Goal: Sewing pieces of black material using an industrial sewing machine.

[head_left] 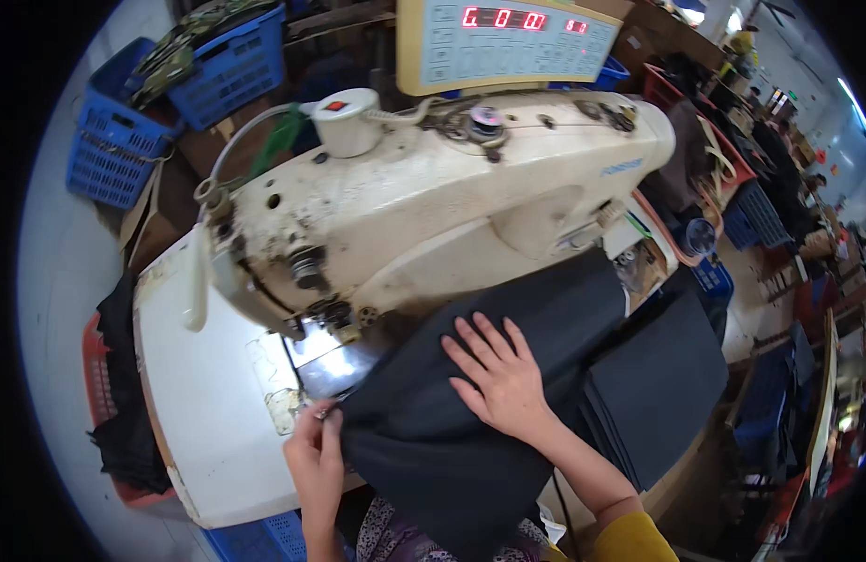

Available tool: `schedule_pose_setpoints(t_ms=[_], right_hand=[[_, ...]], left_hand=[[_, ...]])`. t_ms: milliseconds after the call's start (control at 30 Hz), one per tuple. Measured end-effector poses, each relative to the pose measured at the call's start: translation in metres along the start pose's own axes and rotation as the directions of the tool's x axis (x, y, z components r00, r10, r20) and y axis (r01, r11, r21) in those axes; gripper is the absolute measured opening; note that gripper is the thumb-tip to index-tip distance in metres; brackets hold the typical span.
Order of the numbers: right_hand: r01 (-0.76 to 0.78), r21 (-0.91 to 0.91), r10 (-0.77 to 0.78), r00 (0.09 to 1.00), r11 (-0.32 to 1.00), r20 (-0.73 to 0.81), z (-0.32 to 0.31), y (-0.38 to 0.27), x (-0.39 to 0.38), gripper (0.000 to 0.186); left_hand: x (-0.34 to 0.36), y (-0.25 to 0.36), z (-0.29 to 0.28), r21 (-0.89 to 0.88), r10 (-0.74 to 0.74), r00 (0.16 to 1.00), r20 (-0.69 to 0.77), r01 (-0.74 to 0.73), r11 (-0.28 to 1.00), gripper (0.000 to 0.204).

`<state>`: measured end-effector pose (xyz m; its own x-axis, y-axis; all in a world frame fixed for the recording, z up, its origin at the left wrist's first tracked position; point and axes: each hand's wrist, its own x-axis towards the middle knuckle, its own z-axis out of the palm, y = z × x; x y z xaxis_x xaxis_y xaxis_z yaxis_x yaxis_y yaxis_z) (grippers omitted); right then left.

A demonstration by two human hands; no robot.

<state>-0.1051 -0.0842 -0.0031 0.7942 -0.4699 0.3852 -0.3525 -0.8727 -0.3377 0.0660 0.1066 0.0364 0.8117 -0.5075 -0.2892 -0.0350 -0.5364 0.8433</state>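
A cream industrial sewing machine (433,187) stands on a white table (208,393). A piece of black fabric (470,403) lies under its arm and spills over the table's near edge. My left hand (316,459) pinches the fabric's left edge close to the shiny needle plate (334,361). My right hand (498,375) lies flat on top of the fabric with its fingers spread, just right of the needle area. The needle itself is hidden under the machine head.
A stack of black cut pieces (658,375) lies at the right of the table. Blue plastic baskets (161,94) stand behind the machine at the left, a red crate with dark cloth (110,403) at the far left. A control panel with red digits (508,37) sits above the machine.
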Motion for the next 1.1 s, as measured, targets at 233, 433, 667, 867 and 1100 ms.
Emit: schedule_pose_setpoints(t_ms=[233,433,667,867,1100], right_hand=[[0.109,-0.070,-0.099,0.986,0.992,0.133,0.004,0.003,0.027,0.052],[0.203,-0.040,-0.190,0.957,0.978,0.219,-0.008,0.021,0.040,0.052],[0.187,0.087,-0.199,0.968,0.978,0.151,0.003,0.007,0.061,0.042],[0.242,0.280,-0.279,0.955,0.929,0.100,0.055,-0.029,0.089,0.031],[0.263,0.294,-0.279,0.960,0.919,0.013,0.068,-0.031,0.093,0.029]], left_hand=[[-0.024,-0.013,0.016,0.411,0.791,0.597,0.132,-0.759,0.505,0.043],[-0.021,-0.012,0.026,0.483,0.644,0.690,0.330,-0.710,0.513,0.058],[-0.019,-0.022,0.028,0.507,0.630,0.673,0.388,-0.727,0.464,0.061],[-0.017,-0.012,0.016,0.436,0.648,0.638,0.416,-0.765,0.474,0.060],[0.064,-0.005,-0.014,0.432,0.629,0.762,0.157,-0.625,0.650,0.040]])
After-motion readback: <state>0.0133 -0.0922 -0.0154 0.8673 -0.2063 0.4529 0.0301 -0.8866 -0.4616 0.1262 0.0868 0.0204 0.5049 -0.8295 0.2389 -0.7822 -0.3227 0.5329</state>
